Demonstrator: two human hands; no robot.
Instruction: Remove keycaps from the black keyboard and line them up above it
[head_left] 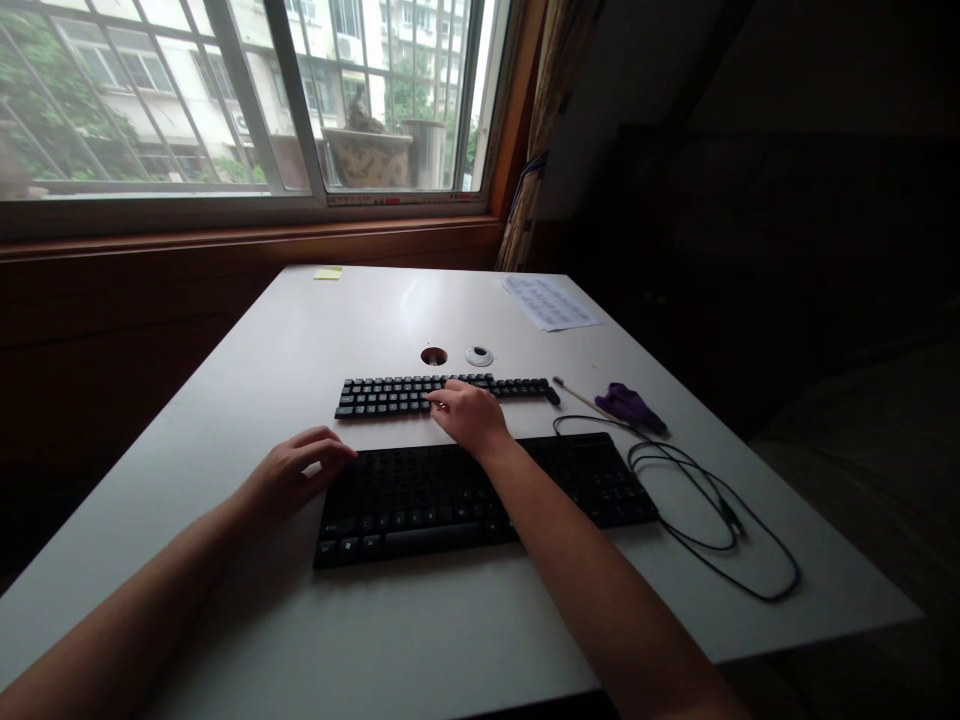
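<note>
A black keyboard (442,535) lies on the white table. Its lower rows carry keycaps, while the upper left part looks bare and dark. My left hand (304,465) is at its upper left corner, fingers bent and closed on the edge. Behind the keyboard, loose black keycaps (382,395) are laid out in rows. My right hand (472,415) reaches across the keyboard to these rows, thumb and forefinger pinched at one keycap. The fingers partly hide that keycap. My right forearm covers part of the keyboard.
A black cable (750,590) loops at the right of the keyboard. Near it lie a purple cloth (626,405) and a thin brush-like stick (577,395). Printed paper (551,303), a yellow note (328,273), a round hole (433,356) and its white cover (479,356) are farther back.
</note>
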